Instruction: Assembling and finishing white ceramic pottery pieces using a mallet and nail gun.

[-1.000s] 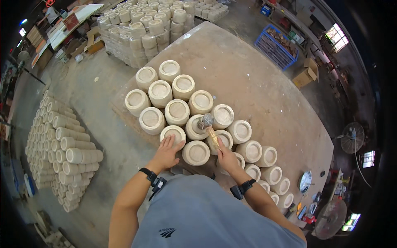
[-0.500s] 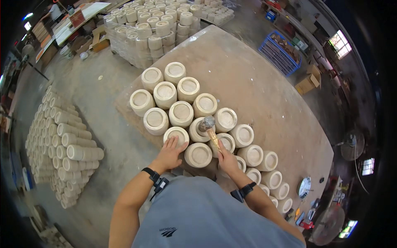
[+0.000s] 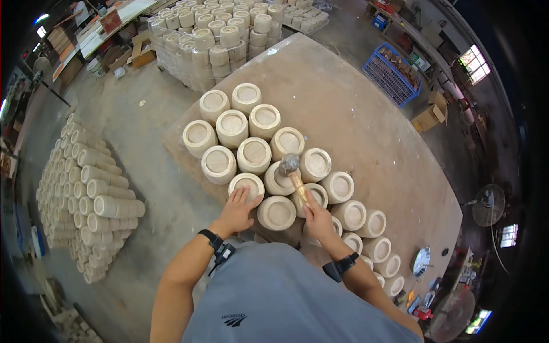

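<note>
Centre frame, the left hand (image 3: 237, 210) lies flat, fingers released, on a pale round pot (image 3: 246, 186); the right hand (image 3: 318, 217) grasps a hammer (image 3: 294, 174) over a neighbouring pot (image 3: 280, 178)

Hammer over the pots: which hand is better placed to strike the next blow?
Right. The right hand already grips the hammer by its handle, head over a pot. The left hand lies flat on another pot, holding no tool.

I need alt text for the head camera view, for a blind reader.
Seen from above, a person's right hand holds a hammer over round wooden cups packed on a workbench, while the left hand rests on one cup. More cups lie stacked on the floor.
</note>
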A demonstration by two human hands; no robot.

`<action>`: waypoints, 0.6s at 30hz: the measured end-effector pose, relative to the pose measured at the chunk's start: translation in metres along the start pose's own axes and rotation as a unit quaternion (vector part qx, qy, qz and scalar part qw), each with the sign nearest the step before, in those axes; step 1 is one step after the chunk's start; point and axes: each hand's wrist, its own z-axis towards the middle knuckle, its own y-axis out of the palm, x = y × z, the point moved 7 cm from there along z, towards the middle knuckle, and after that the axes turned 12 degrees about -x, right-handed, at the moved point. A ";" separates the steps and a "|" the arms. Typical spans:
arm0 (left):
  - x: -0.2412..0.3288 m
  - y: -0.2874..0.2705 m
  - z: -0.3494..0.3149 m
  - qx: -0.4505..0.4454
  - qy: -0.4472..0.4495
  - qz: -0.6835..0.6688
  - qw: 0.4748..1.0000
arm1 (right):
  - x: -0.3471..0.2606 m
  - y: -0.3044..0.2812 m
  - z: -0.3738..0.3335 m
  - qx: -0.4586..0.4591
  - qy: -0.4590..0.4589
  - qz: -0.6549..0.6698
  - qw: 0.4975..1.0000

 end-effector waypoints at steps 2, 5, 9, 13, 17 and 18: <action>-0.001 -0.002 -0.002 0.013 0.005 -0.004 1.000 | -0.026 -0.025 -0.010 0.127 -0.106 0.037 0.986; 0.002 -0.005 -0.004 0.000 -0.004 -0.009 1.000 | -0.017 -0.016 -0.022 0.183 -0.130 -0.007 0.974; 0.004 -0.008 -0.002 0.004 0.010 -0.018 1.000 | 0.026 0.027 -0.012 0.071 -0.059 -0.038 0.995; -0.001 -0.004 -0.002 0.013 0.008 0.008 1.000 | -0.013 -0.004 -0.023 0.103 -0.092 0.025 0.990; 0.003 -0.009 -0.007 0.005 0.002 0.015 1.000 | -0.004 0.009 -0.031 0.170 -0.108 -0.006 0.979; 0.003 -0.010 -0.008 0.003 0.003 0.002 1.000 | 0.001 0.016 -0.028 0.171 -0.109 -0.001 0.979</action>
